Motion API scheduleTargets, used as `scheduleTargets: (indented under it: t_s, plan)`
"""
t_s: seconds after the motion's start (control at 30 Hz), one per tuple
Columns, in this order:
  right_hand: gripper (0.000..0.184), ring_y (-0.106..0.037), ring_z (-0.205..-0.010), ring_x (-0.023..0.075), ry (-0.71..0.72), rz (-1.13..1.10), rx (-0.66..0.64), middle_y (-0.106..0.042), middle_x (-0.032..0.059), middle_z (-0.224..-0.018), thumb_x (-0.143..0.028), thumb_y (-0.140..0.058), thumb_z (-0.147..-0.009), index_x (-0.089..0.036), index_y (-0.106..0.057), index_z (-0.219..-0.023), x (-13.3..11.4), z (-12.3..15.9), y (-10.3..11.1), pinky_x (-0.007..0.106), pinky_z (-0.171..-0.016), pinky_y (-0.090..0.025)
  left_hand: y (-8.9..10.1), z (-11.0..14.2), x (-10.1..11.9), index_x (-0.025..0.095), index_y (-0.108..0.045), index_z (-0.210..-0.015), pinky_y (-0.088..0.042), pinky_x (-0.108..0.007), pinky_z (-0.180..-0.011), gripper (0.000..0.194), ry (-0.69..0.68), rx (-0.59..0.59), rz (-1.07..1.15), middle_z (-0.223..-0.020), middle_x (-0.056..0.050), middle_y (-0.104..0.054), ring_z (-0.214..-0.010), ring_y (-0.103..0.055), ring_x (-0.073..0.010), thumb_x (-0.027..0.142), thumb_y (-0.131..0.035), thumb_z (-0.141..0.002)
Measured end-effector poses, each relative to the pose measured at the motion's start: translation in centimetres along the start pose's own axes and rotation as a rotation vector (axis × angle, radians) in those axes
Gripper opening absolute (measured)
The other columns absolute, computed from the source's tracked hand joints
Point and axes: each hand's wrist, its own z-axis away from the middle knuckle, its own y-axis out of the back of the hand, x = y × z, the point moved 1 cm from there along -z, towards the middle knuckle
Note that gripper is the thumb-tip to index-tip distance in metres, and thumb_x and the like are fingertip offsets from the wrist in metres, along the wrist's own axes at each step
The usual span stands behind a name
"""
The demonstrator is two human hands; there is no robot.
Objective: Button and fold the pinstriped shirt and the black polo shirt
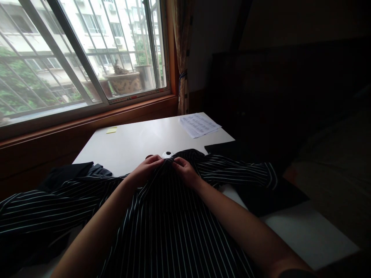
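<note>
A black shirt with thin white stripes (174, 216) lies spread over the table, its sleeves reaching out to the left and right. My left hand (147, 168) pinches the cloth near the collar. Close beside it, my right hand (185, 172) grips the same area with fingers closed on the fabric. Just behind my fingertips sits a small round white object with a dark centre (167, 155), partly hidden by the shirt. Which part of the collar or placket lies between my fingers is too small to tell.
The white table (139, 135) carries printed papers (199, 125) at its far right and a yellow note (111, 130) at far left. Dark folded cloth (69, 173) lies left; more dark cloth (269, 197) lies right. A barred window (87, 50) and tied curtain (183, 77) stand behind.
</note>
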Motion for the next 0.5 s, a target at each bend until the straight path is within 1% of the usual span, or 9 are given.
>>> scheduleTargets:
  t_s: [0.03,0.1,0.17,0.23,0.3,0.4,0.47,0.5]
  plan:
    - [0.028,-0.057,-0.074,0.0147,-0.004,-0.023,0.014,-0.066,-0.0017,-0.082,-0.044,-0.080,-0.078,-0.022,-0.068,-0.089,-0.1,0.1,-0.1,0.028,-0.072,-0.044,-0.1,-0.2,0.0,0.017,-0.064,-0.086,-0.042,-0.020,-0.058,0.028,-0.017,0.009,0.020,-0.078,-0.001,-0.065,-0.064,-0.056,-0.0099,0.042,-0.076,-0.083]
    - [0.027,-0.057,-0.072,0.0149,-0.009,-0.069,0.050,-0.065,-0.0026,-0.080,-0.045,-0.079,-0.079,-0.023,-0.067,-0.091,-0.2,0.3,-0.4,0.028,-0.070,-0.044,-0.5,-0.4,0.2,0.015,-0.066,-0.083,-0.049,-0.024,-0.071,0.024,-0.064,0.012,0.080,-0.101,-0.007,-0.070,-0.081,-0.064,-0.0145,0.037,-0.077,-0.082]
    - [0.027,-0.057,-0.072,0.0149,-0.004,-0.104,0.076,-0.063,-0.0032,-0.079,-0.043,-0.079,-0.079,-0.024,-0.067,-0.092,-0.4,0.4,-0.6,0.029,-0.070,-0.044,-1.0,-0.6,0.5,0.015,-0.064,-0.075,-0.051,-0.027,-0.080,0.023,-0.099,-0.007,0.145,-0.121,-0.010,-0.068,-0.093,-0.066,-0.0180,0.032,-0.078,-0.080]
    - [0.026,-0.056,-0.070,0.0147,-0.004,-0.131,0.077,-0.063,-0.0033,-0.078,-0.043,-0.079,-0.079,-0.024,-0.067,-0.091,-0.4,0.5,-0.8,0.029,-0.071,-0.044,-1.4,-0.7,0.6,0.015,-0.061,-0.071,-0.051,-0.027,-0.079,0.024,-0.104,-0.021,0.183,-0.126,-0.010,-0.067,-0.093,-0.066,-0.0182,0.030,-0.078,-0.080]
    - [0.026,-0.055,-0.069,0.0144,-0.017,-0.159,0.061,-0.062,-0.0032,-0.077,-0.042,-0.080,-0.078,-0.024,-0.067,-0.090,-0.4,0.5,-0.9,0.030,-0.071,-0.044,-1.5,-0.9,0.6,0.015,-0.061,-0.073,-0.050,-0.026,-0.073,0.024,-0.086,-0.005,0.192,-0.119,-0.009,-0.070,-0.086,-0.067,-0.0165,0.031,-0.078,-0.080]
    - [0.026,-0.056,-0.069,0.0147,-0.042,-0.182,0.043,-0.063,-0.0026,-0.077,-0.042,-0.081,-0.076,-0.023,-0.067,-0.088,-0.4,0.4,-0.7,0.030,-0.072,-0.044,-1.2,-1.2,0.1,0.017,-0.060,-0.077,-0.047,-0.023,-0.062,0.025,-0.040,0.021,0.164,-0.094,-0.005,-0.072,-0.070,-0.063,-0.0127,0.036,-0.077,-0.081]
    - [0.027,-0.056,-0.070,0.0152,-0.052,-0.173,0.041,-0.063,-0.0024,-0.077,-0.042,-0.081,-0.076,-0.023,-0.066,-0.087,-0.5,0.4,-0.5,0.030,-0.071,-0.044,-0.8,-1.3,-0.2,0.017,-0.060,-0.078,-0.044,-0.021,-0.056,0.026,-0.023,0.023,0.122,-0.076,0.000,-0.067,-0.061,-0.058,-0.0105,0.038,-0.076,-0.082]
    - [0.027,-0.056,-0.070,0.0155,-0.053,-0.167,0.041,-0.062,-0.0024,-0.076,-0.043,-0.080,-0.076,-0.023,-0.066,-0.086,-0.6,0.4,-0.4,0.030,-0.071,-0.044,-0.7,-1.4,-0.3,0.017,-0.059,-0.078,-0.042,-0.020,-0.054,0.027,-0.020,0.020,0.104,-0.069,0.001,-0.064,-0.058,-0.056,-0.0096,0.038,-0.076,-0.082]
